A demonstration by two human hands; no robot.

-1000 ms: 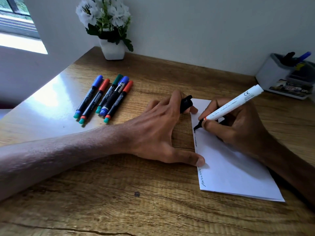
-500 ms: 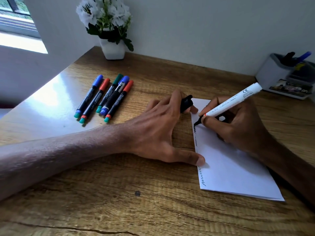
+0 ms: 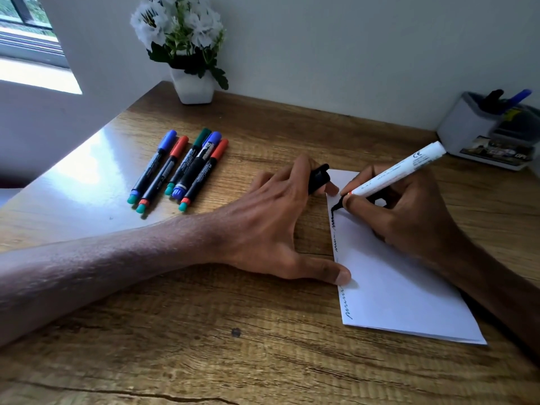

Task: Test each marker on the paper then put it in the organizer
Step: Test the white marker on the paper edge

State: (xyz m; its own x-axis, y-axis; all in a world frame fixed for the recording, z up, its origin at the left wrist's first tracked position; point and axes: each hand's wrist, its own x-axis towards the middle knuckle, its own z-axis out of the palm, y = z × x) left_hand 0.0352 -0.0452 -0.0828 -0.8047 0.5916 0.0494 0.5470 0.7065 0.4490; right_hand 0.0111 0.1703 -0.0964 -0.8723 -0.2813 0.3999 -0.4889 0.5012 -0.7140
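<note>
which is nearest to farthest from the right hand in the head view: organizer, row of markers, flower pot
1. organizer, back right of the right hand, against the wall.
2. row of markers, off to the left on the table.
3. flower pot, far back left, in the corner.

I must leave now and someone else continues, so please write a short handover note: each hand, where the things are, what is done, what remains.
Right hand grips the white marker, black tip on the paper, drawing a squiggle near its left edge.
Left hand pinches the black cap between its fingers; its thumb presses the paper's edge.
Five capped markers lie together on the desk, left. Organizer stands far right, holding pens.
Done: a few test squiggles. Left: cap this marker, store it, then test the five.
</note>
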